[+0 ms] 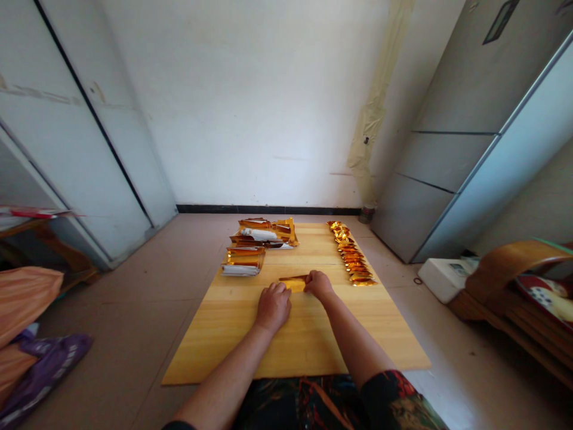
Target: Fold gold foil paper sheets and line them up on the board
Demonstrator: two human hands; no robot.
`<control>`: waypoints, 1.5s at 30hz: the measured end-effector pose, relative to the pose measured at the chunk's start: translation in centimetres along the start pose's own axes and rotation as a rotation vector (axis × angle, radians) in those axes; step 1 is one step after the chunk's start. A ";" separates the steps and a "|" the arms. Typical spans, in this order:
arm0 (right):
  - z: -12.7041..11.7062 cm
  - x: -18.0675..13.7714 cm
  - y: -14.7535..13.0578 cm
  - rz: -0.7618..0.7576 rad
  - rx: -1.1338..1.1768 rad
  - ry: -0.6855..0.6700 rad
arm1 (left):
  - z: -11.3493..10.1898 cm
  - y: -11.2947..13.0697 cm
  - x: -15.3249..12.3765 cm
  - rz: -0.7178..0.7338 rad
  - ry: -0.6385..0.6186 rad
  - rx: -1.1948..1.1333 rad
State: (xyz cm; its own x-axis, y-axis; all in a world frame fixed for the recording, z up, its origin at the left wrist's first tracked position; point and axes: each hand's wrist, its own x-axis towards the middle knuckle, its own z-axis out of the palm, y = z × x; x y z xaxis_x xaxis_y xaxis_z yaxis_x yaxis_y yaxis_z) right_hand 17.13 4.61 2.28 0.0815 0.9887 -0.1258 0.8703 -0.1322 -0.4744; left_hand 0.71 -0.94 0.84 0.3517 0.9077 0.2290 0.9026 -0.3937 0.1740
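Between my two hands lies a gold foil sheet [294,285], low over the middle of the wooden board [308,334]. My left hand [274,306] presses on its left end with the fingers bent over it. Its right end is pinched in the closed fingers of my right hand [319,283]. A darker strip shows along the sheet's far edge. To the far left are stacks of flat gold and white sheets [244,261]. A row of folded gold foil pieces [351,254] runs along the board's right side.
A white wall [268,107] stands behind the board. On the right are a grey refrigerator [443,155], a white box [441,279] and wooden furniture [505,298]. Orange and purple bags [40,364] lie on the left, near a white door [58,119].
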 end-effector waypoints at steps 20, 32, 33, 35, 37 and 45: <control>2.7 -0.7 -1.8 -0.354 0.140 0.022 | 0.2 -0.1 2.0 -0.212 -0.044 -0.068; 2.6 -0.1 -0.6 -0.234 0.402 -0.018 | 0.3 0.3 2.9 -0.447 -0.033 -0.181; 2.6 -0.1 -0.5 -0.217 0.426 -0.030 | 0.3 0.1 2.9 -0.454 -0.040 -0.187; 2.7 0.0 -0.4 -0.200 0.453 -0.043 | 0.3 -0.2 3.0 -0.456 -0.057 -0.204; 2.8 0.0 -0.4 -0.202 0.455 -0.041 | 0.3 -0.6 3.0 -0.436 -0.073 -0.232; 2.7 0.1 -0.6 -0.185 0.414 -0.036 | 0.5 -2.0 3.0 -0.388 -0.108 -0.360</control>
State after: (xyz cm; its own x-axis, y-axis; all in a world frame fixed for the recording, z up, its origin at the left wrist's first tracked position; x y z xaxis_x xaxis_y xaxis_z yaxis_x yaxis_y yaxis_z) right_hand 15.33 4.59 0.21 -0.0799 0.9963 -0.0327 0.6004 0.0219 -0.7994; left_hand 0.11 2.63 0.75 0.0499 0.9987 -0.0136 0.8358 -0.0343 0.5480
